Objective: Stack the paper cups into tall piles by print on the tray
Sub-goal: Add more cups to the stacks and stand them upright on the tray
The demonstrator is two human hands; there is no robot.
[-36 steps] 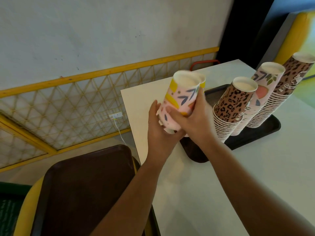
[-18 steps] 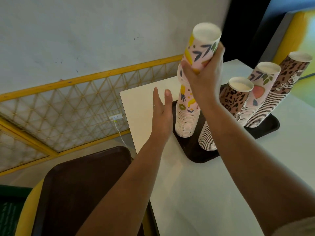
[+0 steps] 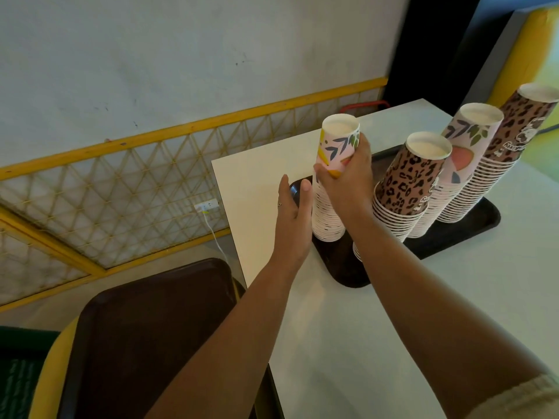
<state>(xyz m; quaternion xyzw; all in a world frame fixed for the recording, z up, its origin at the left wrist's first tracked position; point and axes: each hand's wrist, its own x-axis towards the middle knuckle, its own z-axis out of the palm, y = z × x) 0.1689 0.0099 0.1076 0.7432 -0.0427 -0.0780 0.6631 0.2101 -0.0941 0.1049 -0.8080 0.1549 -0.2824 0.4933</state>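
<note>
A black tray lies on the white table and carries several piles of upside-down paper cups. The nearest left pile is pink with leaf print. My right hand grips the topmost pink leaf cup, which sits on that pile. My left hand is flat and open, fingers upright, right beside the pile's left side. To the right stand a leopard-print pile, another pink leaf pile and a taller leopard pile.
A second dark brown tray rests on a yellow seat at lower left, below the table edge. A yellow lattice rail runs along the wall behind, with a socket and a white cable.
My right hand has lowered the pink leaf cups down onto the left pile, so the pile now reads as one. My left hand stays open beside it.
</note>
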